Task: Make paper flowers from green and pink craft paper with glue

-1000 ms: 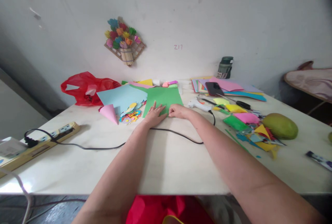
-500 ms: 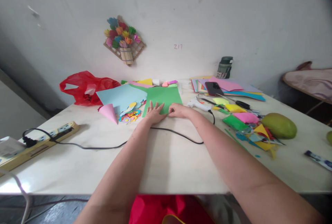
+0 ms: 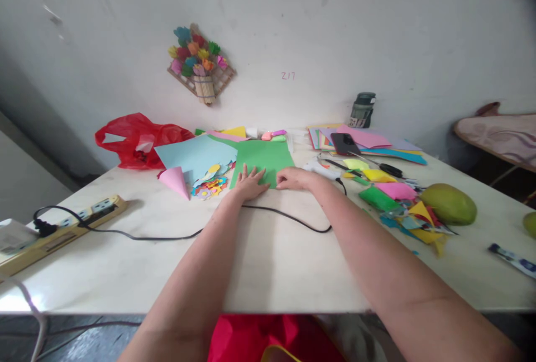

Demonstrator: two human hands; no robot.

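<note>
A sheet of green paper [image 3: 266, 152] lies on the white table, partly over a light blue sheet [image 3: 196, 155]. My left hand [image 3: 250, 183] rests flat on its near left part with the fingers spread. At its near right edge, my right hand [image 3: 292, 178] is closed, fingertips bent together on the paper's edge; the fingertips are partly hidden. Left of my left hand lies a heap of colourful paper cutouts [image 3: 211, 184], with a pink paper cone [image 3: 175, 182] beside it. A white glue gun [image 3: 320, 169] lies just beyond my right wrist.
A black cord [image 3: 142, 238] runs under my forearms to a power strip [image 3: 100, 211]. To the right lie scissors [image 3: 390, 170], paper scraps [image 3: 422, 222] and a green mango-like fruit [image 3: 450, 204]. A phone [image 3: 345, 143] rests on stacked coloured paper [image 3: 393, 153]. A red plastic bag [image 3: 144, 138] stands back left.
My right hand has slid slightly to the right along the paper's near edge. My left hand stays on the green paper, its fingers shifting a little.
</note>
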